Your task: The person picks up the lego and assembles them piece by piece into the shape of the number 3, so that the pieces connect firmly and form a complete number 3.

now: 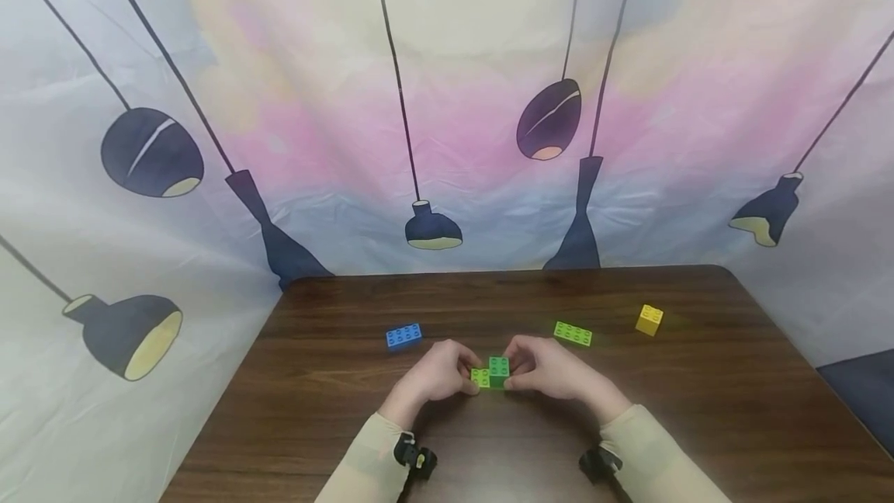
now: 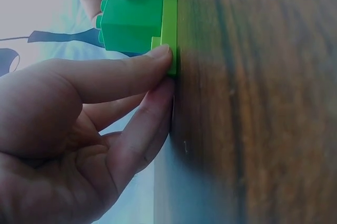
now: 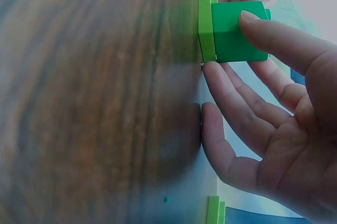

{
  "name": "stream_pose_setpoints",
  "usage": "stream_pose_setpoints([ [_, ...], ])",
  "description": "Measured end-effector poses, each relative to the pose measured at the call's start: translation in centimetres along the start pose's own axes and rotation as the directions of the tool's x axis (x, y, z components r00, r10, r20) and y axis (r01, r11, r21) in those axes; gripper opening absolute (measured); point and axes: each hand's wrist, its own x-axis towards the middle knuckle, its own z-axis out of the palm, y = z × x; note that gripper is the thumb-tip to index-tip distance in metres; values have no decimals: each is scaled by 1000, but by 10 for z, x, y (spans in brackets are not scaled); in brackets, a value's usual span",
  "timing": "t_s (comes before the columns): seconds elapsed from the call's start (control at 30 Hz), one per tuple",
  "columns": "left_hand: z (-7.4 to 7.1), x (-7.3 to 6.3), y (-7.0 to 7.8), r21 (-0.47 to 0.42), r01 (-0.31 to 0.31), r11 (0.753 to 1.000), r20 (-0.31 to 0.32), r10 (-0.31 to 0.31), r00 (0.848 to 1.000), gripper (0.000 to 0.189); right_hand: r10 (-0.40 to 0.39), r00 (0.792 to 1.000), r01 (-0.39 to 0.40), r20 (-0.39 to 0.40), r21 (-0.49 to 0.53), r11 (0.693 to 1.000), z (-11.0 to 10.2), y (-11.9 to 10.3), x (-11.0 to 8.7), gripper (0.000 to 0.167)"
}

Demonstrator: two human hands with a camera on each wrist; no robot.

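A dark green building block (image 1: 499,369) with studs on top sits on the right part of a flat lime green building block (image 1: 479,376), which lies on the table in front of me. My left hand (image 1: 441,369) grips the lime block's left end, thumb pressed at its edge in the left wrist view. From the other side, my right hand (image 1: 552,367) pinches the dark green block (image 3: 231,32), its thumb on the side face in the right wrist view. The right hand's lower fingers reach down to the tabletop.
Beyond the hands, a blue block (image 1: 403,335) lies to the left. Another flat lime block (image 1: 573,334) lies past the right hand, with a yellow block (image 1: 649,320) farther right. The dark wooden table (image 1: 314,386) ends at a lamp-patterned cloth (image 1: 475,99).
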Motion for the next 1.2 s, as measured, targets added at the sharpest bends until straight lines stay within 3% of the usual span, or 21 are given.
stream_pose_setpoints([
  [0.77,-13,-1,-4,-53,-39,998,66,43,997,37,9,1000,-9,4,17,1000,-1,1,1,27],
  [1.03,-24,-1,-9,-87,-88,992,6,89,996,33,9,1000,-9,2,5,1000,-1,1,1,27],
  [1.2,-38,-2,-13,-53,-130,990,-88,125,988,33,11,1000,-11,-1,-1,1000,-1,2,1,27],
])
